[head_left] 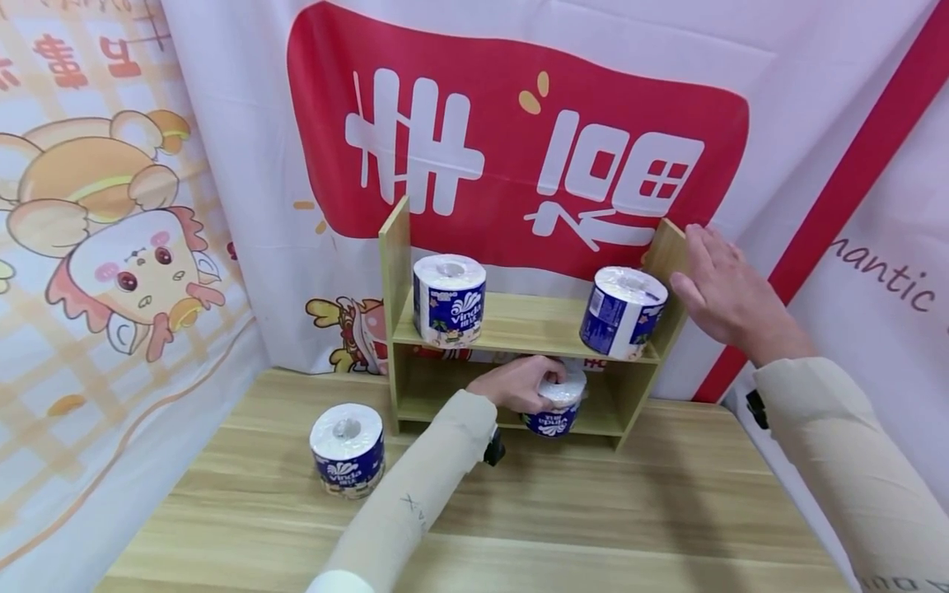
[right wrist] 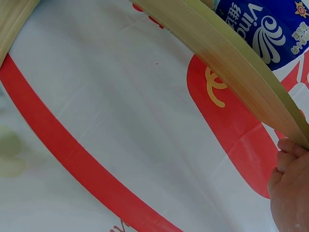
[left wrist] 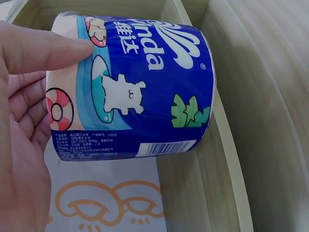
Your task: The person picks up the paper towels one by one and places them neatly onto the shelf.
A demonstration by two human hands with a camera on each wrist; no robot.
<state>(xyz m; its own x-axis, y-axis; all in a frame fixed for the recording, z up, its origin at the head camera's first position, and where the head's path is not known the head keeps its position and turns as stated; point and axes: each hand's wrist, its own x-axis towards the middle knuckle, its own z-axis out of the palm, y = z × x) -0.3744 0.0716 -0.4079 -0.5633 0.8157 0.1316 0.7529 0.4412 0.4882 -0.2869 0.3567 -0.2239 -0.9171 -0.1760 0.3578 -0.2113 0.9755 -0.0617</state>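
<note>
My left hand (head_left: 521,385) grips a blue-and-white toilet roll (head_left: 554,416) at the front of the lower shelf. In the left wrist view, the thumb lies along the wrapper of that toilet roll (left wrist: 140,92) and the other fingers are partly hidden behind it. At the right side panel of the small wooden rack (head_left: 404,387), my right hand (head_left: 730,292) rests against the outer edge with fingers extended. Two more toilet rolls stand on the upper shelf, a left roll (head_left: 449,309) and a right roll (head_left: 623,317).
Another toilet roll (head_left: 347,457) stands on the wooden tabletop (head_left: 593,519), left of the rack. Printed cloth (head_left: 504,148) hangs close behind the rack. Fabric walls border the table on the left and right.
</note>
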